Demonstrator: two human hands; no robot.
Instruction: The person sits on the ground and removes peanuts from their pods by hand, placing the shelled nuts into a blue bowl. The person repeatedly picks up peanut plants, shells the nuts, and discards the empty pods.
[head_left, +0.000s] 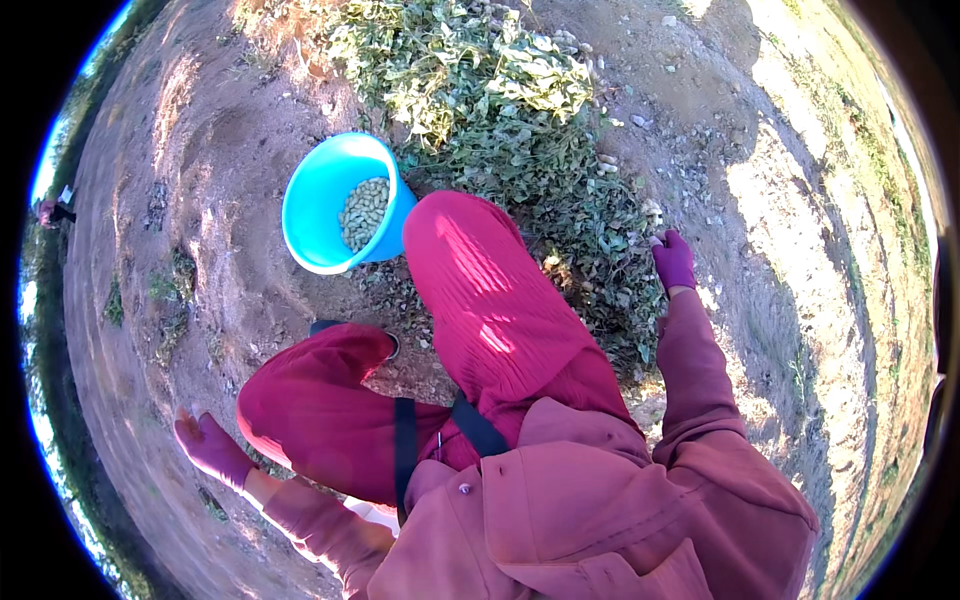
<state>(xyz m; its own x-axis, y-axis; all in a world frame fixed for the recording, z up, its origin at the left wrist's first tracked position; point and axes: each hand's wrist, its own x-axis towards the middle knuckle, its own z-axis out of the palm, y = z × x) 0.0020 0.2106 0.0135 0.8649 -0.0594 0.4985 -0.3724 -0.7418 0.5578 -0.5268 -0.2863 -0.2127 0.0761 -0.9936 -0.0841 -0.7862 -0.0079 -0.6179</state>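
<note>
My left hand (213, 451), in a purple fingerless glove, is held out over bare soil beside my bent knee. Its fingertips are blurred, so any small thing in them cannot be made out. At the right edge of a heap of uprooted peanut plants (465, 97) is my right hand (674, 259), gloved alike, with curled fingers close to some pale peanut pods (651, 213). Whether it grips a pod is unclear. A blue plastic bucket (315, 180) stands tilted against my raised knee. Inside it lies a layer of peanuts in their shells (366, 212).
Leafy plants pile up along my raised leg (480, 277). Dry soil (225, 195) with weeds and loose debris surrounds the heap. Part of a white object (371, 514) shows beneath me. Far off at the left rim, another person (52, 213) is visible.
</note>
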